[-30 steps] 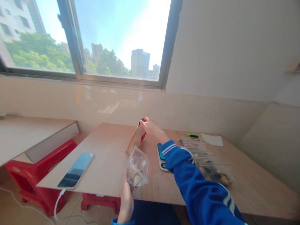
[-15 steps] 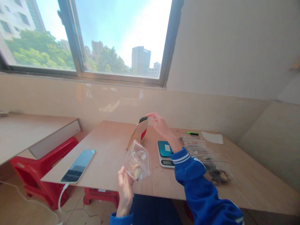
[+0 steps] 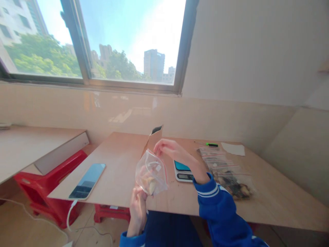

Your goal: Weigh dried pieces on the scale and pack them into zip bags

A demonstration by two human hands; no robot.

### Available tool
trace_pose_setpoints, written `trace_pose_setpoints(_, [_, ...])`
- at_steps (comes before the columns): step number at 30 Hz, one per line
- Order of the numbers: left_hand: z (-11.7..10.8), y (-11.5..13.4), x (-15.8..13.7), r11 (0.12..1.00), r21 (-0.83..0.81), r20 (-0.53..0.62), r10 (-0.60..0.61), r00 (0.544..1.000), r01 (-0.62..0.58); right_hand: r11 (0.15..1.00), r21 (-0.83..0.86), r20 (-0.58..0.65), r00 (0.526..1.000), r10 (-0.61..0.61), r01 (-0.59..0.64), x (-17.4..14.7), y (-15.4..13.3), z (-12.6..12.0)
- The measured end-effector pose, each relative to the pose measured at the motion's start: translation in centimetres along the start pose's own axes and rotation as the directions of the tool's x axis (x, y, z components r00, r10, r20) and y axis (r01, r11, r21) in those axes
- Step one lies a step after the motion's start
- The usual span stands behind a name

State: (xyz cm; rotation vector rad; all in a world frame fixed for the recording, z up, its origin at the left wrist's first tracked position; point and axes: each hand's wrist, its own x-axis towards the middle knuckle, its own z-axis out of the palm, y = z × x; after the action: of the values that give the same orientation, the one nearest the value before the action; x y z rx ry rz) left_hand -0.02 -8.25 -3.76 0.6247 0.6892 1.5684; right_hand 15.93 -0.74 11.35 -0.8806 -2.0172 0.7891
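Observation:
My left hand [image 3: 138, 206] is closed on the lower part of a clear zip bag [image 3: 159, 176], which holds pale, cream-coloured pieces and a small white label. The bag's mouth gapes at the top. My right hand [image 3: 169, 151] is at that mouth, its fingers curled together and pointing down; what they hold, if anything, is too small to see. Just behind stands a brown paper pouch [image 3: 153, 139], open at the top with a dark inside, partly hidden by my right hand. A kitchen scale [image 3: 182, 176] with a blue-green top lies under my right wrist.
Several filled zip bags [image 3: 231, 176] overlap on the right of the table, near a green-and-black screwdriver [image 3: 212, 145] and white paper [image 3: 233, 149]. A phone [image 3: 87, 181] with a charging cable [image 3: 69, 214] lies at the left edge. Red stools [image 3: 51, 192] stand below.
My right hand has moved down and toward me, from the paper pouch's top edge to the zip bag's mouth. My left hand still holds the zip bag in about the same place.

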Motion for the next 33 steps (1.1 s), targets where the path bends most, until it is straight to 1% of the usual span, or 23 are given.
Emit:
trace_pose_setpoints(1, [0.2, 0.2, -0.1, 1.000, 0.000, 0.027, -0.009, 1.000, 0.009, 1.000, 0.008, 0.102, 0.994, 0.028, -0.029, -1.2, -0.4, 0.3])
trace_pose_setpoints(2, [0.4, 0.4, -0.2, 1.000, 0.010, 0.038, -0.022, 0.999, 0.022, 0.998, -0.014, 0.165, 0.984, 0.064, -0.062, -2.3, -0.6, 0.7])
trace_pose_setpoints(3, [0.5, 0.6, -0.4, 0.999, 0.031, 0.039, -0.038, 0.999, 0.037, 0.995, -0.046, 0.185, 0.978, 0.099, -0.092, -3.2, -0.6, 1.0])
trace_pose_setpoints(5, [0.8, 0.7, -0.5, 0.995, 0.084, 0.050, -0.055, 0.997, 0.051, 0.989, -0.076, 0.181, 0.974, 0.136, -0.124, -4.6, 0.0, 1.7])
trace_pose_setpoints(8, [0.8, 0.4, -0.2, 0.980, 0.198, 0.095, -0.045, 0.994, 0.025, 0.994, -0.022, 0.218, 0.969, 0.113, -0.111, -5.8, 1.3, 2.5])
trace_pose_setpoints(11, [0.4, -0.6, 0.8, 0.967, 0.255, 0.066, -0.015, 0.998, -0.002, 0.994, -0.009, 0.283, 0.953, 0.107, -0.109, -6.6, 2.7, 3.2])
trace_pose_setpoints(13, [0.1, -1.2, 1.3, 0.957, 0.288, 0.067, -0.018, 0.998, -0.002, 0.992, 0.004, 0.308, 0.944, 0.121, -0.128, -7.0, 3.6, 3.6])
trace_pose_setpoints(16, [0.0, -1.4, 1.3, 0.943, 0.331, 0.130, -0.077, 0.989, 0.030, 0.983, 0.019, 0.335, 0.928, 0.164, -0.180, -7.1, 4.8, 3.8])
trace_pose_setpoints(19, [0.5, -0.7, 0.5, 0.947, 0.303, 0.155, -0.164, 0.974, 0.111, 0.972, 0.047, 0.380, 0.904, 0.195, -0.230, -6.9, 5.3, 3.6])
trace_pose_setpoints(22, [0.9, 0.2, -0.3, 0.962, 0.207, 0.213, -0.225, 0.951, 0.181, 0.964, 0.134, 0.391, 0.906, 0.160, -0.228, -6.9, 5.2, 3.2])
trace_pose_setpoints(24, [0.9, 0.3, -0.4, 0.968, 0.169, 0.239, -0.223, 0.945, 0.186, 0.956, 0.208, 0.372, 0.921, 0.116, -0.205, -7.2, 5.2, 3.1])
trace_pose_setpoints(25, [0.9, 0.2, -0.4, 0.970, 0.169, 0.224, -0.212, 0.951, 0.177, 0.947, 0.245, 0.359, 0.927, 0.109, -0.206, -7.4, 5.2, 3.0])
trace_pose_setpoints(27, [0.8, -0.2, 0.0, 0.966, 0.211, 0.146, -0.185, 0.972, 0.152, 0.917, 0.307, 0.338, 0.930, 0.146, -0.256, -7.9, 5.4, 3.1])
trace_pose_setpoints(29, [0.7, -0.5, 0.4, 0.945, 0.302, 0.071, -0.157, 0.985, 0.129, 0.868, 0.362, 0.309, 0.922, 0.233, -0.341, -8.3, 5.7, 3.2])
trace_pose_setpoints(31, [0.8, -0.6, 0.5, 0.913, 0.396, 0.055, -0.131, 0.990, 0.099, 0.823, 0.412, 0.288, 0.913, 0.289, -0.391, -8.5, 5.9, 3.4])
trace_pose_setpoints(33, [0.9, -0.6, 0.5, 0.895, 0.440, 0.071, -0.107, 0.992, 0.065, 0.801, 0.451, 0.276, 0.915, 0.295, -0.395, -8.6, 6.1, 3.7])
